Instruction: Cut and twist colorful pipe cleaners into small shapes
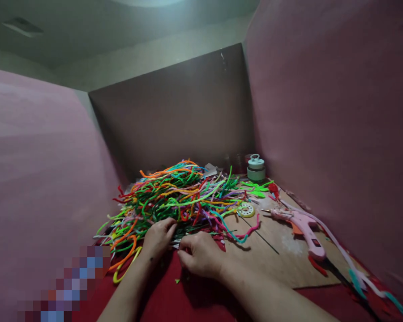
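A large tangled heap of many-coloured pipe cleaners (pixel 174 194) covers the middle of the work surface. My left hand (pixel 159 237) is at the heap's front edge, its fingers bent down among the stems; whatever is between them is hidden. Just to its right and nearer to me, my right hand (pixel 201 256) has its fingers curled together in a pinch, and I cannot make out what they hold. Thin dark green stems (pixel 191 229) lie between and behind the two hands. A pink and a turquoise pipe cleaner stick out of the heap on the right.
A pink glue gun (pixel 304 228) lies on a brown board (pixel 289 268) at the right. Near its nozzle are a round yellow-rimmed disc with holes (pixel 246 209) and a thin dark rod (pixel 263 237). A mint-green container (pixel 256 169) stands behind. Red cloth (pixel 168 290) lies in front; pink walls flank both sides.
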A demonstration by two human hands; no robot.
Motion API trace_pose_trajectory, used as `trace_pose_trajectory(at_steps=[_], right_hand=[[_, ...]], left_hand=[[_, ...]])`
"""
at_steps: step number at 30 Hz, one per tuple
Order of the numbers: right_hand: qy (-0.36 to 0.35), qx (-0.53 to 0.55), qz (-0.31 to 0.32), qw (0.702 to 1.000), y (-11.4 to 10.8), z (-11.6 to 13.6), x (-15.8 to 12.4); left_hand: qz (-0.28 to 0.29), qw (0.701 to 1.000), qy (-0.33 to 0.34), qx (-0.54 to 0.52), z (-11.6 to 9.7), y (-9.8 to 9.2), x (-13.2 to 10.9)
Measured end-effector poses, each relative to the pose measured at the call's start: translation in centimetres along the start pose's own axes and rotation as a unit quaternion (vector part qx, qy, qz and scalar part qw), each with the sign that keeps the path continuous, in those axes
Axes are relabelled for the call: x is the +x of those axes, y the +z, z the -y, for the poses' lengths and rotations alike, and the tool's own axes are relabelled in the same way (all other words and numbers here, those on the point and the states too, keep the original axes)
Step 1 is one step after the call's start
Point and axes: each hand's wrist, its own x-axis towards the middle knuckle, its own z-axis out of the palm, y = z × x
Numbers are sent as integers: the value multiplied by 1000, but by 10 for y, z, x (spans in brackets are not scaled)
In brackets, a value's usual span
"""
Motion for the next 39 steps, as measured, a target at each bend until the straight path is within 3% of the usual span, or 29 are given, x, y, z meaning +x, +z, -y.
trace_pose_trajectory(at_steps=[3,7,17,20,22,31,35,39], right_hand=[[1,1,9,1000,0,1,-1],[-6,5,18,1000,-1,2,-1],[20,25,22,999,0,0,-1],[26,34,20,999,-2,-1,0],[31,37,19,999,-3,0,0],[36,55,15,998,-1,-2,0],[42,52,16,998,-2,-1,0],[45,45,22,998,-4,0,1]], left_hand=[[24,999,10,-23,-1,-1,-2],[-6,999,-9,-41,-1,-4,-3],[-199,973,-26,-113,6,-5,-2],[-280,956,-48,-77,16,-13,6],[-303,949,-74,-41,23,-18,14],[-243,968,-54,10,25,-11,19],[-260,964,-52,26,27,-33,29],[-236,969,-47,55,43,-51,53]])
